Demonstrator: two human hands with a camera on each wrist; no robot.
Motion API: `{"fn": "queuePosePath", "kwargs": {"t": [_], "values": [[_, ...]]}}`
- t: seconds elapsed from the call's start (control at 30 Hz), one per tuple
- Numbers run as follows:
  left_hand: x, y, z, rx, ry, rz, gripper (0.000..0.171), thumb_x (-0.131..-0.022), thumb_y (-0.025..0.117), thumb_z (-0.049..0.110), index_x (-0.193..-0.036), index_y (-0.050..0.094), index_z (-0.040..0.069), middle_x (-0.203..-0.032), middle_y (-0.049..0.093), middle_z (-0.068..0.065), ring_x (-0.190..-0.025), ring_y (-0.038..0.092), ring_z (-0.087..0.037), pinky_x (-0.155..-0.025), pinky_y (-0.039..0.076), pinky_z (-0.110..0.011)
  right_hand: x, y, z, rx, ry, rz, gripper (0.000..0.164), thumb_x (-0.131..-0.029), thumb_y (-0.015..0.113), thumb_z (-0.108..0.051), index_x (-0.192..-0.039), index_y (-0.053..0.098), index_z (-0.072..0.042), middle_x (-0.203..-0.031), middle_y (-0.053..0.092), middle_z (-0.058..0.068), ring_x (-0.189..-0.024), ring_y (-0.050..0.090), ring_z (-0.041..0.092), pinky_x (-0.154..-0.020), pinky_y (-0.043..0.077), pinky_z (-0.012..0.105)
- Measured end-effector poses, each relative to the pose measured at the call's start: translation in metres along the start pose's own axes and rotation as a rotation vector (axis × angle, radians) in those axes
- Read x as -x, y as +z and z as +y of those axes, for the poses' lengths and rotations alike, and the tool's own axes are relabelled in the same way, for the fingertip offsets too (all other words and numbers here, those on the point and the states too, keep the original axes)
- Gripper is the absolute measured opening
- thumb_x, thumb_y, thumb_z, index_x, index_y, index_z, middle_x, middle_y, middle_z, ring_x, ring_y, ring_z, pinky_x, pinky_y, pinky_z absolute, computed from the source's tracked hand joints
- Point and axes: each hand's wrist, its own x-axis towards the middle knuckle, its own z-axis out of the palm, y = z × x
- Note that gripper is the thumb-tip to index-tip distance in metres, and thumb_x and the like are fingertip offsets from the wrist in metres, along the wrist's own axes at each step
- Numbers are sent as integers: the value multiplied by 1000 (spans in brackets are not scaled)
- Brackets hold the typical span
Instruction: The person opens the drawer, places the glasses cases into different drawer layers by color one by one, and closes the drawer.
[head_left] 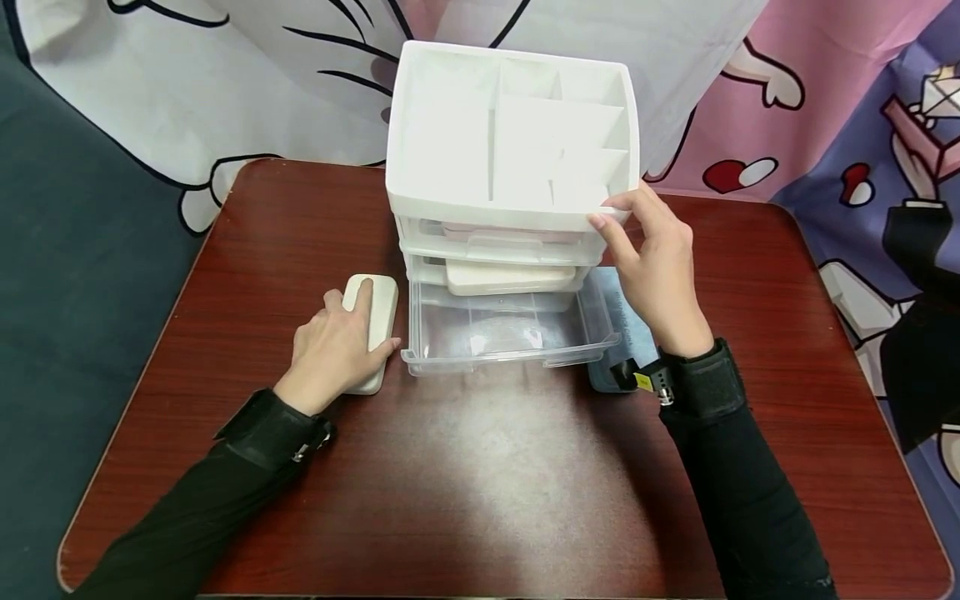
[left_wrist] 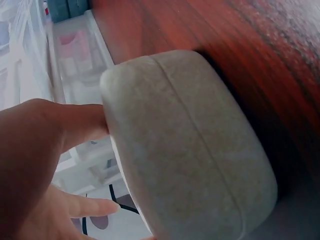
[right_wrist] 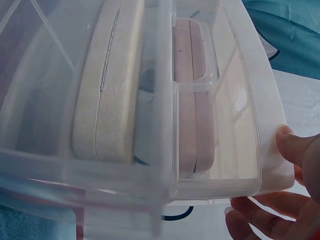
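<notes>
A white plastic drawer unit (head_left: 442,133) stands at the back of the table, its clear bottom drawer (head_left: 442,329) pulled out. To its left my left hand (head_left: 330,350) grips a cream glasses case (head_left: 382,312) lying on the table; the left wrist view shows the thumb against the side of this case (left_wrist: 185,145). My right hand (head_left: 663,267) pinches the unit's front right top corner. Inside the middle drawer lies another cream glasses case (head_left: 510,279), its hinge showing in the right wrist view. A pink case (right_wrist: 187,120) sits in the drawer above.
A light blue case (head_left: 633,333) lies right of the bottom drawer, partly hidden by my right wrist. The top of the unit has a divided tray. A printed curtain (head_left: 300,100) hangs behind the brown table (head_left: 465,500).
</notes>
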Motion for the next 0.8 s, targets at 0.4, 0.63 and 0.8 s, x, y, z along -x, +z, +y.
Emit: {"fn": "queuePosePath", "kwargs": {"t": [0.4,0.63,0.8], "values": [[-4,-1,-1,-19,-24,-29,88,-78,64,38,-147,22,2,-99,51,-29,-73,61,-44,-51,45,-49,0,0,0,-11,5,0,24,-93,64,-28,-99,64,-5,-95,61,4,-82,56,10,-66,45,12],[-2,-19,1,-9,20,85,72,-76,64,36,-134,36,4,-93,50,-24,-67,58,-42,-47,43,-49,0,-1,1,-6,6,-1,24,-93,63,-28,-100,64,-5,-96,61,4,-82,56,8,-66,46,13],[6,-39,7,-1,54,162,70,-77,64,36,-134,37,6,-94,51,-23,-63,57,-40,-43,41,-48,0,-1,1,-8,4,-3,24,-93,63,-28,-100,64,-5,-95,60,5,-80,56,9,-65,47,13]]}}
